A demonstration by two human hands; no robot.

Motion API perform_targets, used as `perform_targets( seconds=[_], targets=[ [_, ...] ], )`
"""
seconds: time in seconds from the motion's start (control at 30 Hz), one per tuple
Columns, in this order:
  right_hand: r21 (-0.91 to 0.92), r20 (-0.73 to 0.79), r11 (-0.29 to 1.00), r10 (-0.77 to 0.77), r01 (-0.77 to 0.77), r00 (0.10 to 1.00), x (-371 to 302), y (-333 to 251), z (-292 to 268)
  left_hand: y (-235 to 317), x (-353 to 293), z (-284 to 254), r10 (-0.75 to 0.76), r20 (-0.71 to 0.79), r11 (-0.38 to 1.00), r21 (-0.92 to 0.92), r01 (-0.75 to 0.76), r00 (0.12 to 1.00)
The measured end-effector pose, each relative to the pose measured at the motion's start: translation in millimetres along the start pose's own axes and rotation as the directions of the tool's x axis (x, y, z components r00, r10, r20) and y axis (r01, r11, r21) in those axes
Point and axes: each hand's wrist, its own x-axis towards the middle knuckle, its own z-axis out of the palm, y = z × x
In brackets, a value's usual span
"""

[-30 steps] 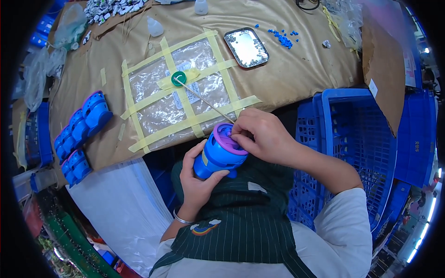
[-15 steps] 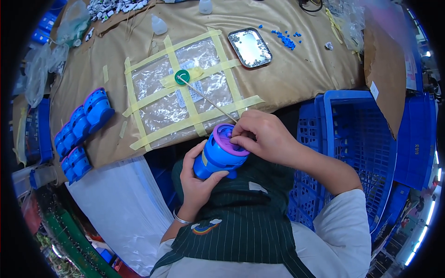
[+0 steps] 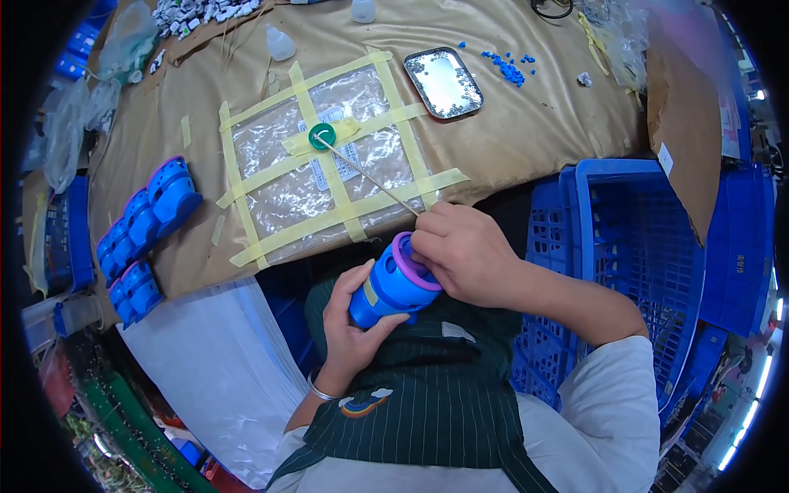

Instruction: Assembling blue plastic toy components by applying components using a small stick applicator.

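Observation:
My left hand [image 3: 348,316] wraps round a blue plastic cylindrical housing [image 3: 380,297] with holes in its side, held tilted above my lap. A purple ring [image 3: 400,253] forms its upper rim. The fingertips of my right hand [image 3: 464,251] are pinched together and reach inside that ring; what they grip, if anything, is hidden. Close by, a thin wooden stick [image 3: 366,174] runs from a small green cap [image 3: 321,136] on the table to beside my right knuckles. I cannot tell whether it touches the hand.
Several similar blue housings [image 3: 141,220] stand at the table's left. A clear plastic sheet [image 3: 275,185] is taped down ahead. Beyond lie a metal tray [image 3: 444,85] of small parts, blue pieces [image 3: 509,72] and a white bottle [image 3: 279,44]. A blue crate [image 3: 637,246] stands at right.
The housing has tipped further to the right, its ring now turned toward my right hand. My right hand has rotated, and its fingertips sit deeper inside the ring. The stick has hardly moved.

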Motion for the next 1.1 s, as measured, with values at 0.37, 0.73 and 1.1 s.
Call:
perform_targets(
  seconds=[0.37, 0.73, 1.1],
  targets=[
    [0.076, -0.086, 0.997, -0.003, 0.010, 0.996, 4, 4, -1, 3, 5, 3, -0.172, -0.031, 0.955, -0.251, 0.159, 0.985],
    [0.065, -0.078, 0.998, -0.002, 0.008, 0.997, 3, 5, -4, 5, 6, 5, -0.203, -0.006, 0.923, -0.333, 0.190, 0.979],
    [0.138, -0.008, 0.971, 0.197, -0.194, 0.980, 2, 4, -6, 2, 4, 6, -0.141, -0.042, 0.978, -0.160, 0.132, 0.989]
  ],
)
